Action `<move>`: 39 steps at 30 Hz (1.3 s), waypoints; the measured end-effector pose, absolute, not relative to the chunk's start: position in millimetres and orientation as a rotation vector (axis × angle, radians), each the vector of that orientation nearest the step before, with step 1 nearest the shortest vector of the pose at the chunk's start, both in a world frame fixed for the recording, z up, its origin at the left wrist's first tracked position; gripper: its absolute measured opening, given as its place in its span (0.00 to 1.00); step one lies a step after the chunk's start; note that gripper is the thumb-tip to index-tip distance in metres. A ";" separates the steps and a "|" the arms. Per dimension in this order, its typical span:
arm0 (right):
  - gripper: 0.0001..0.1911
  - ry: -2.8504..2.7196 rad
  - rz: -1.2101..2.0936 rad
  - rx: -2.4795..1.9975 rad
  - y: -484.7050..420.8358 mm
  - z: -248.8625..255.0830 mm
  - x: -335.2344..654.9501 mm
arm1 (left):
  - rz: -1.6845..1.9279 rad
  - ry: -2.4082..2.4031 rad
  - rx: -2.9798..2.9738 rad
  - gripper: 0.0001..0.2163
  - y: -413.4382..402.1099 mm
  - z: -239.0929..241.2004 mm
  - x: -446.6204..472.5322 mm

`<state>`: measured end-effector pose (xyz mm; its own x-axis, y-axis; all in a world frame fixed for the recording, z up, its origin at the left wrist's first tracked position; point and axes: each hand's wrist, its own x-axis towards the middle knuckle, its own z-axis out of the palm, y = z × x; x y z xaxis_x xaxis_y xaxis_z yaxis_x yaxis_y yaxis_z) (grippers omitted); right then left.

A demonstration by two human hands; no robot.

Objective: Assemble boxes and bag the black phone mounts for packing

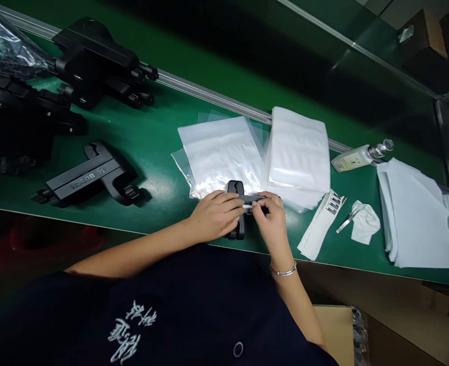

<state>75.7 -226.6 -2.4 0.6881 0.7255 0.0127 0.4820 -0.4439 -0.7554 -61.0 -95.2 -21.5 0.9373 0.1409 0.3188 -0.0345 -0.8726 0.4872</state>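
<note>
A small black plastic bracket (235, 189) lies on the green table (156, 132) near its front edge. My left hand (215, 213) curls over the bracket's left side and holds it. My right hand (270, 218), with a silver bangle on the wrist, pinches a small white label (247, 206) against the bracket's middle bar. Both hands touch the bracket and hide much of it. Just behind it lies a stack of clear plastic bags (220, 152).
A thicker pile of white bags (298, 150) sits to the right, then a label sheet (321, 223), tweezers (346, 221), a crumpled cloth (365, 221), a small bottle (359, 156) and white sheets (415, 213). Black Bosch brackets (91, 175) and larger black parts (95, 61) fill the left.
</note>
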 end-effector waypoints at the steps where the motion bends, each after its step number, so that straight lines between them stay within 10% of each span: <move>1: 0.10 -0.918 0.427 -2.120 -229.6 -1.2 79.5 | 0.436 0.026 2.618 0.13 -92.0 -20.0 -61.1; 20: 0.22 -1.195 0.624 -2.021 -270.6 -10.3 131.9 | 0.105 -0.465 2.895 0.11 -81.6 14.2 -36.7; 26: 0.31 -1.450 0.540 -1.993 -263.3 -8.3 127.2 | 0.334 0.087 2.736 0.16 -67.2 11.5 -69.3; 32: 0.23 -1.496 0.228 -1.933 -268.7 0.4 99.1 | 0.604 0.698 2.328 0.18 -62.8 -6.7 -78.2; 39: 0.21 -0.738 0.126 -1.915 -297.1 20.8 88.0 | 0.232 0.343 2.679 0.24 -108.9 -38.8 -49.7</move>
<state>88.0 -297.1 20.8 0.8058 0.5441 0.2337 0.4359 -0.2779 -0.8560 -49.7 -108.9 -38.8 0.9556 0.2742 0.1083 0.2028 -0.8779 0.4338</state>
